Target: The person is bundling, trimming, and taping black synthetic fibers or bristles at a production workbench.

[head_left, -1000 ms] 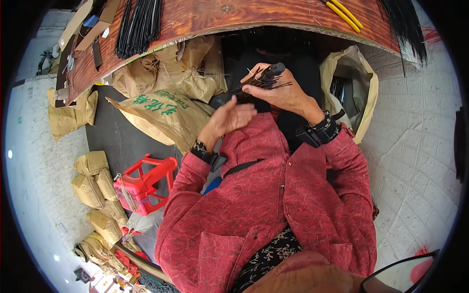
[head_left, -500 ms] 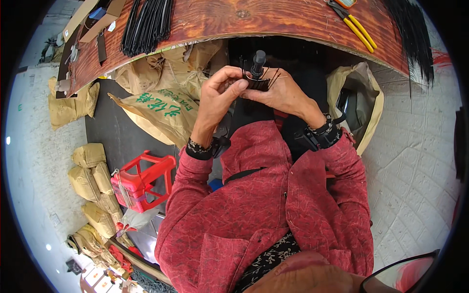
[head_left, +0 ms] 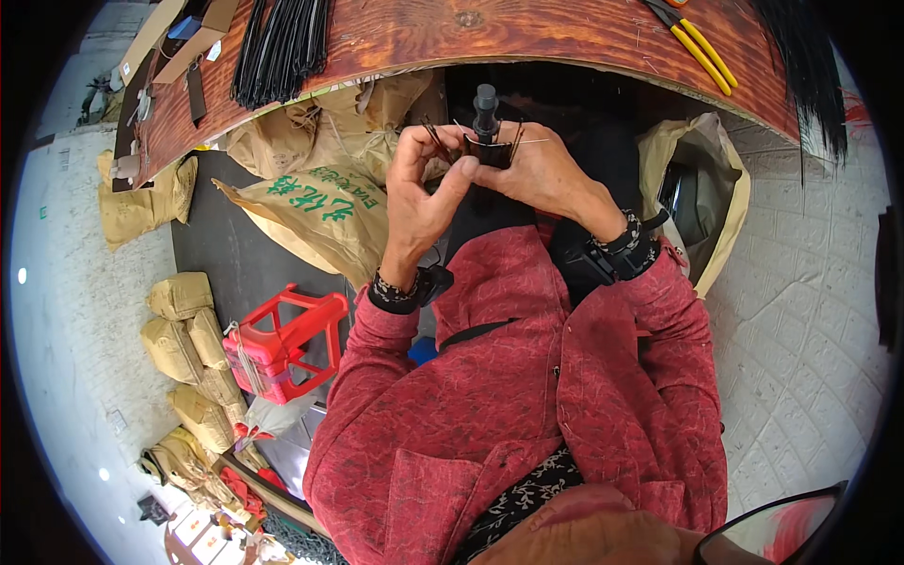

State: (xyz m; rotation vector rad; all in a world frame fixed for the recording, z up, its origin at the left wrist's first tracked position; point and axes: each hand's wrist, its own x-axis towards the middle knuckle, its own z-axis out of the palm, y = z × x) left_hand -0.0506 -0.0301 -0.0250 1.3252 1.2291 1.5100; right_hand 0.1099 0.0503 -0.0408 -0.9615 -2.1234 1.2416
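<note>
In front of my lap, below the table's near edge, both hands hold a dark curved piece (head_left: 490, 153) with thin black strands sticking out at its sides. My left hand (head_left: 424, 193) pinches its left side with thumb and fingers; several strands stand by those fingertips. My right hand (head_left: 546, 174) grips the right side, fingers bent around it, with a thin pale strand lying across. Just beyond the piece rises a knobbed black post (head_left: 486, 105). Whether the post is joined to the piece is hidden by my fingers.
On the reddish wooden table (head_left: 527, 38) lie a bundle of black strips (head_left: 282, 52), yellow-handled pliers (head_left: 702, 56) and long black fibres (head_left: 808, 85). An open paper sack (head_left: 720, 202) stands at the right, a printed sack (head_left: 315, 212) at the left. Nearby is a red plastic stool (head_left: 325, 325).
The strands have spread toward both sides of the dark piece, and it has turned a little. The post looks more upright and slightly farther left. Both hands keep their hold.
</note>
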